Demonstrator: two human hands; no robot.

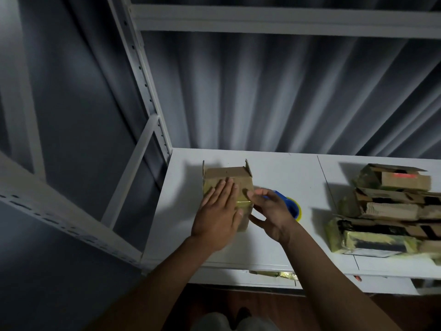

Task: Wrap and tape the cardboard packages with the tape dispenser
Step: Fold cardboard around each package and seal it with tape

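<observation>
1. A dim storeroom: white worktop (274, 235) under metal shelving, grey curtain behind.
2. The left hand (218, 212) presses flat and released on the cardboard package (228, 179); the right hand (269, 211), loosely spread and grasping nothing, nears its side.
3. Yellowish tape bands the brown box near the worktop's left end, far flaps upright; careless smoothing could crease it.
4. The blue-yellow tape dispenser (294, 206) lies just beyond, where a knuckle might knock it.

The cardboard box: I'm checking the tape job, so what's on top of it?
On the cardboard box lies the left hand, flat, over a yellowish tape strip. The right hand touches that strip. The hands cover the rest of the top.
</observation>
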